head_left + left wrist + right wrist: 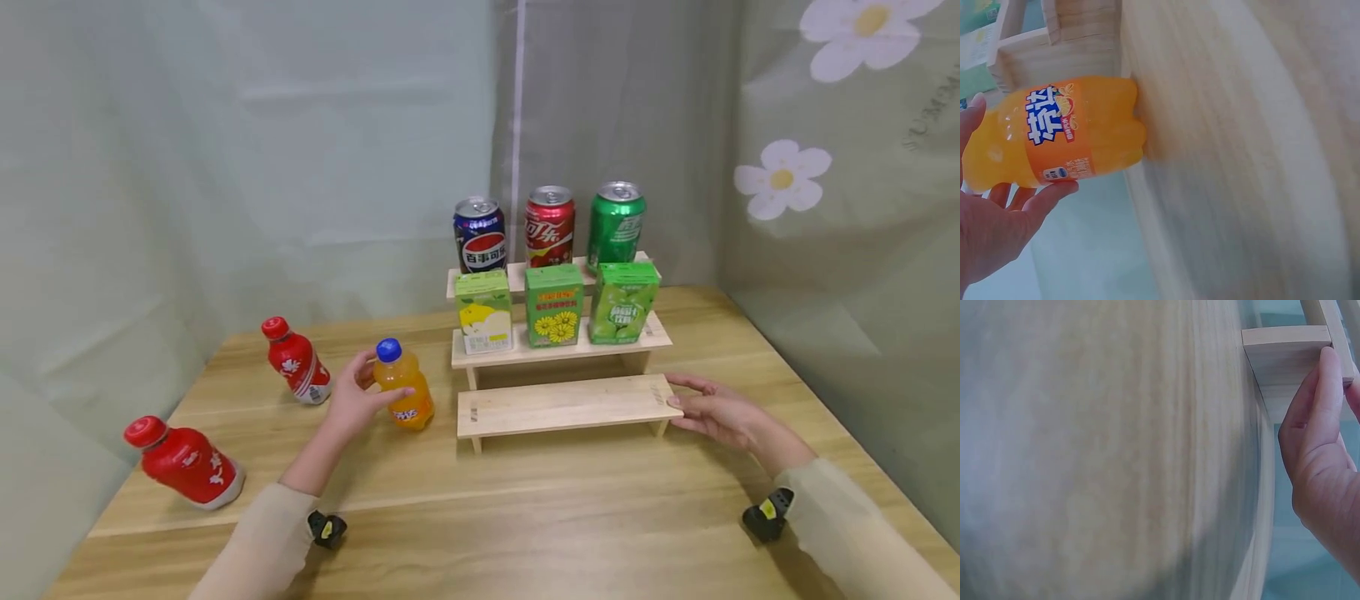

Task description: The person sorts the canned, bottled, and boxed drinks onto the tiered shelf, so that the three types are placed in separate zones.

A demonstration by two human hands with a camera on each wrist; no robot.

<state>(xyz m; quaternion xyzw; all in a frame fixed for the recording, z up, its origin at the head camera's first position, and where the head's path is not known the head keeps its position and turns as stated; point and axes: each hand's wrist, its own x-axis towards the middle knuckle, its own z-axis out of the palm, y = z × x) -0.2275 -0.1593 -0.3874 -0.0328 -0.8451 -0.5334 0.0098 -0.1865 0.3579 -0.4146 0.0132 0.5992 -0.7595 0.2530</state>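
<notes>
Gripping the orange bottle (408,387) with the left hand (354,400): thumb on one side, fingers curled round the other, clamped on its upper body below the blue cap (388,349). Bottle is roughly upright, just beside the left end of the front board (562,406). Can't call from these angles whether its base touches the bench (525,525).

Right hand (716,417) pinches the right end of that board, thumb at the front right corner, fingers around the end.

Rest of layout: middle board (656,332) carries three cartons (554,308) in a row, top board (516,277) three cans (550,227). One red bottle (187,462) stands near the bench's left edge, the other red bottle (296,358) farther back, toward the back left corner.

Doing this well, my read: squeeze enough to stop slip, no more; the plastic wall probably gives. High grip leaves the base free, good for placing, but it can swing, so wrist level. For any lift, go straight up first, then sideways, so the base doesn't clip the board's left end. Seat the whole base flat before the fingers spread. Right hand: light steady hold, no sideways pull, or the board may skew. Left elbow clear of the nearer red bottle, knuckles off the cartons.
</notes>
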